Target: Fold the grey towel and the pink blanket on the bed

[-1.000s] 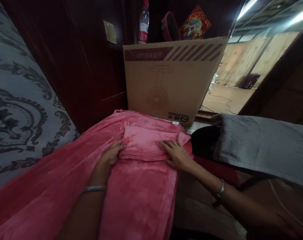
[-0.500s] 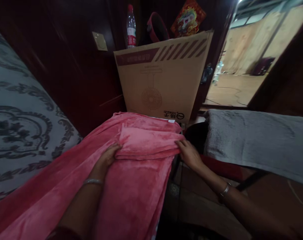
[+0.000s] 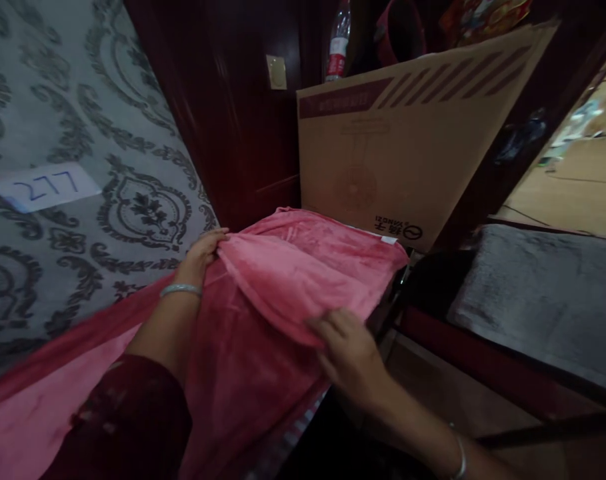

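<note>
A pink plush blanket (image 3: 303,287) lies spread over a surface in front of me, with part of its far end folded back toward me. My left hand (image 3: 205,250) is closed on the fold's left corner, close to the patterned wall. Nearer to me and to the right, my right hand (image 3: 350,350) pinches the front edge of the folded layer, its fingers slightly blurred. A small white tag (image 3: 389,240) shows at the blanket's far edge. What lies under the blanket is mostly hidden.
Behind the blanket stands a cardboard box (image 3: 407,153) with a bottle (image 3: 338,50) on top. On the right, a grey towel-like cloth (image 3: 547,300) covers a seat or bench. Patterned wallpaper (image 3: 153,200) with a paper marked 277 (image 3: 50,187) borders the left.
The view has swung left. My left hand has moved to the fold's far left corner, and my right hand has come nearer to me, so the folded layer now slants.
</note>
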Action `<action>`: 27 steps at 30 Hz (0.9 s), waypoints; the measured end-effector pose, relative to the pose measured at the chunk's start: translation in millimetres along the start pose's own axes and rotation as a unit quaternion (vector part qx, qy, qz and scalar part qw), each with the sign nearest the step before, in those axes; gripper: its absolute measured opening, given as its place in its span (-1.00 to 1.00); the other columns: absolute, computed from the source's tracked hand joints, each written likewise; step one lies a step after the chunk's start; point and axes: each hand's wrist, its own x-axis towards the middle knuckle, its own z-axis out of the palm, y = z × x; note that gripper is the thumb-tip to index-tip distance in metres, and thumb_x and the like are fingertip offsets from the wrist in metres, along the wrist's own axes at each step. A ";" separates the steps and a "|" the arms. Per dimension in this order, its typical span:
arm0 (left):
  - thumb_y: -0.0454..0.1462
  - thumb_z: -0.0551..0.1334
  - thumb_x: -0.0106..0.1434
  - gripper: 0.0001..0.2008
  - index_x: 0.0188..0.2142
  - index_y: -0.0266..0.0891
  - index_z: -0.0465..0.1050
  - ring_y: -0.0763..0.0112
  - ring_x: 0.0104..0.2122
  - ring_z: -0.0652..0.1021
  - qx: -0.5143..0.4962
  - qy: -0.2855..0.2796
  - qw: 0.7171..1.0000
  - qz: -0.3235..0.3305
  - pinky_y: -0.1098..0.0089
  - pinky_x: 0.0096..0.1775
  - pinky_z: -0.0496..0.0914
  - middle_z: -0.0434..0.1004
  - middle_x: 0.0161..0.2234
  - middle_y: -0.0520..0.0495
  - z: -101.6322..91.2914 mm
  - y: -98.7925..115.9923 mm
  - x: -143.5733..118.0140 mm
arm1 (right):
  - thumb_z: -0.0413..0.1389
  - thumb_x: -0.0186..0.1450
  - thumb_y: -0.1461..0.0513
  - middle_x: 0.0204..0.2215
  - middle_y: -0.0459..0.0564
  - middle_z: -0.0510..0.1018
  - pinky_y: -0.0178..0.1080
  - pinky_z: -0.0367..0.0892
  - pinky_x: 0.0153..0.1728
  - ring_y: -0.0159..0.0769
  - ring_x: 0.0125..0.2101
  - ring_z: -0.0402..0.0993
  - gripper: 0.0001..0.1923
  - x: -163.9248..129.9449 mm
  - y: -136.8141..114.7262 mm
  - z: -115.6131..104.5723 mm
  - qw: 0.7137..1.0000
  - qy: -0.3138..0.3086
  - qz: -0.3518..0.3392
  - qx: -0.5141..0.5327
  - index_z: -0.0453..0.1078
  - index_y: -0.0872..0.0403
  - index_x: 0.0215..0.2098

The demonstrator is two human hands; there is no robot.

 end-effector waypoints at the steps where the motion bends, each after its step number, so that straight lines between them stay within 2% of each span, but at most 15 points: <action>1: -0.40 0.42 -0.12 -0.69 -0.31 -0.30 0.50 0.48 -0.52 0.44 0.012 0.009 1.000 -0.019 0.48 -0.42 0.40 0.47 -0.53 0.06 -14.9 -6.4 -6.6 | 0.06 0.20 0.41 -0.25 0.05 0.49 -0.12 0.35 -0.22 -0.15 -0.23 0.38 -0.54 -7.0 -11.1 13.9 1.000 -0.025 -0.008 0.015 0.42 0.05 0.05; 3: -0.40 0.43 -0.14 -0.75 -0.42 -0.27 0.46 0.46 -0.58 0.41 0.037 0.020 0.997 -0.064 0.46 -0.49 0.36 0.42 -0.59 0.07 -38.7 -25.1 -22.5 | 0.09 0.19 0.43 -0.23 0.03 0.50 -0.13 0.34 -0.21 -0.16 -0.21 0.38 -0.53 -22.0 -25.5 38.9 0.996 -0.077 -0.007 0.036 0.40 0.05 0.06; 6: -0.39 0.44 -0.14 -0.77 -0.54 -0.24 0.39 0.47 -0.65 0.35 0.061 0.025 0.992 -0.108 0.46 -0.57 0.29 0.37 -0.66 0.08 -57.0 -55.5 -43.0 | 0.14 0.21 0.42 -0.20 0.01 0.51 -0.11 0.33 -0.17 -0.15 -0.18 0.39 -0.56 -38.8 -30.8 59.3 0.992 -0.120 0.008 0.046 0.40 0.04 0.04; 9: -0.42 0.44 -0.14 -0.79 -0.52 -0.26 0.44 0.47 -0.63 0.38 0.070 0.019 0.991 -0.116 0.47 -0.57 0.28 0.42 -0.64 0.05 -58.5 -72.1 -50.6 | 0.16 0.22 0.40 -0.22 0.02 0.50 -0.09 0.32 -0.17 -0.13 -0.19 0.40 -0.58 -42.9 -27.8 58.2 0.992 -0.120 0.016 0.037 0.41 0.04 0.04; 13: -0.48 0.43 -0.10 -0.80 -0.44 -0.30 0.53 0.47 -0.61 0.39 0.077 0.041 0.991 -0.099 0.48 -0.57 0.26 0.42 -0.63 0.06 -50.7 -70.9 -41.7 | 0.12 0.16 0.46 -0.26 0.03 0.47 -0.12 0.33 -0.19 -0.14 -0.21 0.40 -0.55 -31.8 -31.8 45.7 0.995 -0.094 0.008 0.031 0.42 0.07 0.00; 15: -0.42 0.43 0.03 -0.82 -0.32 -0.32 0.55 0.47 -0.54 0.46 0.074 0.068 0.991 -0.086 0.46 -0.49 0.35 0.48 -0.54 0.04 -49.3 -67.4 -34.6 | 0.08 0.15 0.47 -0.26 0.03 0.45 -0.15 0.33 -0.21 -0.15 -0.23 0.39 -0.49 -25.9 -39.9 43.6 0.996 -0.073 -0.008 0.043 0.40 0.07 0.05; 17: -0.27 0.38 0.24 -0.78 -0.14 -0.31 0.52 0.43 -0.38 0.54 0.072 0.090 0.990 -0.083 0.39 -0.34 0.48 0.56 -0.32 -0.03 -52.5 -66.4 -31.2 | 0.06 0.17 0.47 -0.25 0.04 0.45 -0.15 0.32 -0.24 -0.16 -0.24 0.38 -0.47 -25.0 -49.5 46.4 0.996 -0.061 -0.030 0.058 0.37 0.06 0.09; 19: -0.16 0.28 0.37 -0.70 0.00 -0.29 0.46 0.36 -0.22 0.58 0.076 0.103 0.987 -0.094 0.26 -0.20 0.54 0.55 -0.11 -0.11 -59.9 -69.5 -34.2 | 0.05 0.17 0.47 -0.26 0.04 0.46 -0.16 0.29 -0.29 -0.16 -0.27 0.36 -0.47 -30.4 -57.8 52.9 0.994 -0.072 -0.055 0.063 0.38 0.05 0.09; 21: -0.12 0.25 0.39 -0.66 0.06 -0.27 0.43 0.30 -0.14 0.57 0.081 0.108 0.985 -0.112 0.20 -0.14 0.54 0.51 -0.02 -0.14 -69.0 -76.2 -43.0 | 0.05 0.13 0.48 -0.26 0.03 0.47 -0.15 0.26 -0.31 -0.15 -0.28 0.35 -0.44 -40.1 -62.6 60.6 0.990 -0.107 -0.072 0.056 0.40 0.04 0.08; 24: -0.15 0.27 0.37 -0.72 -0.03 -0.29 0.46 0.38 -0.25 0.57 0.085 0.102 0.983 -0.129 0.28 -0.22 0.53 0.54 -0.14 -0.09 -79.1 -87.2 -57.8 | 0.06 0.07 0.50 -0.20 0.05 0.50 -0.14 0.24 -0.28 -0.15 -0.26 0.35 -0.36 -52.6 -63.6 68.1 0.986 -0.144 -0.072 0.048 0.39 0.04 0.11; 27: -0.30 0.41 0.18 -0.80 -0.23 -0.32 0.48 0.43 -0.47 0.52 0.076 0.097 0.985 -0.117 0.39 -0.39 0.43 0.51 -0.41 0.00 -78.6 -91.4 -63.6 | 0.06 0.10 0.51 -0.18 0.06 0.50 -0.14 0.24 -0.26 -0.15 -0.25 0.35 -0.39 -52.6 -61.5 67.6 0.987 -0.136 -0.073 0.052 0.41 0.07 0.10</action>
